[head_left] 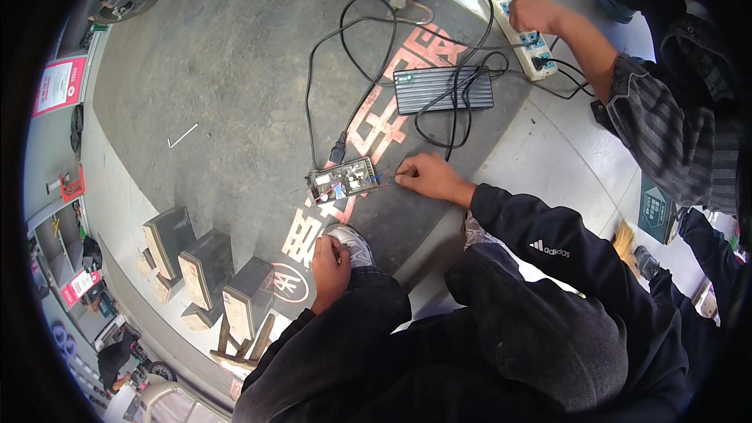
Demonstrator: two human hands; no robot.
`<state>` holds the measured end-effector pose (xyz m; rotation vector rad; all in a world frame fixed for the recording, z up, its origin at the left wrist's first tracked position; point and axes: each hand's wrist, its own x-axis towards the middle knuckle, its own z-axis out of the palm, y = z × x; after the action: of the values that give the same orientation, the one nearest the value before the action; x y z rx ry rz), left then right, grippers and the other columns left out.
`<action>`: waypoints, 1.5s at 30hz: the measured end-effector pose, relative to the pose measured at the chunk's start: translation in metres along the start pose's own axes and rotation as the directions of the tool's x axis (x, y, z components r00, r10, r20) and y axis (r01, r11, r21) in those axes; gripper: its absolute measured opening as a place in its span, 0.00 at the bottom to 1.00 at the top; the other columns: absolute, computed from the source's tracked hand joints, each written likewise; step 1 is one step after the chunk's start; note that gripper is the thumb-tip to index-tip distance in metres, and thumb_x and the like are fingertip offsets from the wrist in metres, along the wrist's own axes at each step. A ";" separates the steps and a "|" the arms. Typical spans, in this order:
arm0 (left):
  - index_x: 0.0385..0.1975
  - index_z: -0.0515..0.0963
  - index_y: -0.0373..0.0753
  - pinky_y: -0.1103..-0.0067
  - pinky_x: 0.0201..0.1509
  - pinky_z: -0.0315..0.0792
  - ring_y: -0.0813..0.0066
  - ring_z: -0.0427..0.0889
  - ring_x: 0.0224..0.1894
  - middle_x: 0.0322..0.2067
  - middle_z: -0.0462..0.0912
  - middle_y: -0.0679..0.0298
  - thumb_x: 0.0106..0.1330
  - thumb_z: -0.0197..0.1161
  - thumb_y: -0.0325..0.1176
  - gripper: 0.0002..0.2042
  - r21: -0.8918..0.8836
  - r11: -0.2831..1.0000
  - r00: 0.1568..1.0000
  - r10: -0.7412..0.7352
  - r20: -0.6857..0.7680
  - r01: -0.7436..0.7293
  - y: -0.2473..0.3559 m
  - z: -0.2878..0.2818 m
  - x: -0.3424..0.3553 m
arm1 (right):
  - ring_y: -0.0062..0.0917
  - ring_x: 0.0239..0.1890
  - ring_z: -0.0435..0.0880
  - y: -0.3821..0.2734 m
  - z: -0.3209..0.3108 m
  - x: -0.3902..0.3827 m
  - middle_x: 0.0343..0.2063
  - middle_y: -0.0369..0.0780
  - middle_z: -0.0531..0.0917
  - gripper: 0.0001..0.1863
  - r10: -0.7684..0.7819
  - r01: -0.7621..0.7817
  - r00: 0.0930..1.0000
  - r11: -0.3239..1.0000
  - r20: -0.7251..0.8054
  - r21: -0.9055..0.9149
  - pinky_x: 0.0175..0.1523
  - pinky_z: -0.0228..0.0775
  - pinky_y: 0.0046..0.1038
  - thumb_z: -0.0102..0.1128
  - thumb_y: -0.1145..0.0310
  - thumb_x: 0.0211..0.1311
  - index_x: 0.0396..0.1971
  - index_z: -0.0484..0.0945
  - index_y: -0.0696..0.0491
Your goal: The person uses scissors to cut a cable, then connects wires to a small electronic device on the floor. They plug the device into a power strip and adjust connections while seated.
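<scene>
Dark mat (235, 94) with red lettering carries circuit board (348, 178); black finned box (433, 91) up and right of it; cables (309, 102) looped across mat and box; L-shaped key (185, 135) at left; power strip (521, 30) on pale tiled floor (583, 157).

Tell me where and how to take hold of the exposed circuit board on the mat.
Best taken, I'd judge, by its two long edges, from above: the circuit board lies with its components facing up, so its top face looks delicate. Thin wires trail from the right end and a black cord meets the upper-left corner; avoid both.
</scene>
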<state>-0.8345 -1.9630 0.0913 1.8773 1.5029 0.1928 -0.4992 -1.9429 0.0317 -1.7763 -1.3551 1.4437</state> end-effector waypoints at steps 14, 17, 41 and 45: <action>0.37 0.71 0.34 0.62 0.34 0.72 0.54 0.77 0.28 0.33 0.75 0.50 0.66 0.63 0.22 0.06 -0.008 1.000 0.999 0.004 0.036 -0.004 0.000 -0.003 0.000 | 0.32 0.33 0.92 -0.001 -0.001 0.000 0.32 0.43 0.92 0.15 0.030 -0.030 0.999 1.000 0.012 0.002 0.43 0.81 0.33 0.72 0.59 0.67 0.43 0.90 0.55; 0.37 0.71 0.34 0.61 0.35 0.72 0.53 0.77 0.29 0.33 0.75 0.50 0.66 0.63 0.22 0.06 -0.009 1.000 0.999 0.003 0.041 -0.003 0.000 -0.003 0.000 | 0.31 0.33 0.92 0.000 0.000 0.000 0.31 0.43 0.92 0.15 0.036 -0.036 0.999 0.999 0.004 -0.004 0.42 0.81 0.33 0.72 0.59 0.66 0.43 0.90 0.55; 0.36 0.72 0.34 0.61 0.35 0.72 0.54 0.78 0.29 0.33 0.76 0.52 0.65 0.65 0.23 0.07 -0.006 0.999 0.998 -0.037 0.041 0.037 0.004 -0.005 0.001 | 0.39 0.43 0.92 -0.006 -0.004 0.002 0.38 0.44 0.92 0.15 0.097 -0.098 0.993 0.995 0.061 0.009 0.51 0.82 0.37 0.71 0.56 0.67 0.42 0.91 0.52; 0.36 0.72 0.34 0.61 0.35 0.72 0.54 0.77 0.29 0.33 0.76 0.52 0.65 0.66 0.23 0.08 0.006 0.999 0.999 -0.036 0.038 0.036 0.003 -0.004 0.001 | 0.39 0.43 0.92 -0.007 -0.005 0.002 0.38 0.44 0.92 0.15 0.098 -0.099 0.993 0.995 0.060 0.011 0.51 0.82 0.37 0.71 0.56 0.67 0.41 0.91 0.52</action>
<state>-0.8338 -1.9607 0.0960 1.8466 1.5111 0.1360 -0.4977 -1.9376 0.0387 -1.8281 -1.2996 1.5655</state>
